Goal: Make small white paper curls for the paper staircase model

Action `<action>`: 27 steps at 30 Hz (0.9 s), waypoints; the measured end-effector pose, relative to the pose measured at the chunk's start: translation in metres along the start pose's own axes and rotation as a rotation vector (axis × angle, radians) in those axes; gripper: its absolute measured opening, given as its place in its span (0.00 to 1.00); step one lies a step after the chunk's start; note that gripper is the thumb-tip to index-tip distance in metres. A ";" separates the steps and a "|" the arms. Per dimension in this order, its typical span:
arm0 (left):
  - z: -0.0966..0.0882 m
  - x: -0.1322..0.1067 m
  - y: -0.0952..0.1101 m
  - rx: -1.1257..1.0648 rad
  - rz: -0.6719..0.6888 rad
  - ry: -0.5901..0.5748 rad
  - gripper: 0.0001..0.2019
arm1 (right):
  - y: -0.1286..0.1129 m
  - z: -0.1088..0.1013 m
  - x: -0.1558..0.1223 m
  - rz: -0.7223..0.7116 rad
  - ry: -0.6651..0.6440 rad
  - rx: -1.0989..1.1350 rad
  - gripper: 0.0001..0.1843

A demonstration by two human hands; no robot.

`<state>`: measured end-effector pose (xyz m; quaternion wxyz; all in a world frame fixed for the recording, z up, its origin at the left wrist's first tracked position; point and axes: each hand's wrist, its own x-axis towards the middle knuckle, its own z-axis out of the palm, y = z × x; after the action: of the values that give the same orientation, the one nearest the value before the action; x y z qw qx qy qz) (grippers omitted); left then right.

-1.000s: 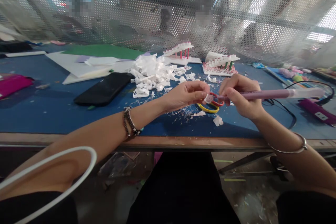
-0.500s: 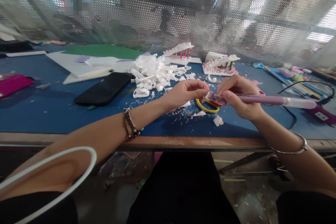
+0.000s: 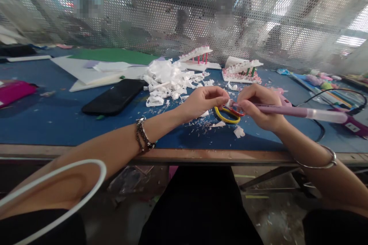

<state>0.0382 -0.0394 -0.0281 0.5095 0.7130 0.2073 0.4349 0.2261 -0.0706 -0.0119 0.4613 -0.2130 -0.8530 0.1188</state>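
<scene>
Thumb and fingers of my left hand (image 3: 205,101) are pinched on a small white piece (image 3: 229,103), mostly covered by the fingertips. My right hand (image 3: 263,107) is closed around a slim purple pen-shaped tool (image 3: 290,110) with a translucent rear end. Its front tip points left and meets the white piece, though the exact contact is too small to make out. Below both hands, a pair of scissors with yellow and red handles (image 3: 231,121) lies on the blue table (image 3: 178,134). White scraps (image 3: 239,132) and fine shavings surround it.
A heap of crumpled white paper (image 3: 165,76) lies beyond my left hand, beside a black phone (image 3: 113,97). Two small white models on posts (image 3: 244,71) stand at the back. Paper sheets (image 3: 115,55) lie left. A purple device with a black cable (image 3: 355,124) is right.
The purple tool has tilted slightly, its rear end a little lower. My right hand has shifted slightly; my left hand stays nearly still with the white piece.
</scene>
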 end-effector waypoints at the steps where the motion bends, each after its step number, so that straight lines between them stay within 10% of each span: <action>1: 0.000 0.000 0.000 0.006 0.003 0.008 0.09 | 0.000 0.000 0.000 -0.006 0.015 -0.014 0.08; 27: 0.000 0.000 -0.002 0.089 0.042 0.035 0.08 | 0.001 0.001 0.002 0.003 -0.021 -0.146 0.07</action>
<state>0.0387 -0.0388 -0.0299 0.4643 0.7314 0.2204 0.4481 0.2248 -0.0690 -0.0114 0.4355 -0.2461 -0.8639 0.0592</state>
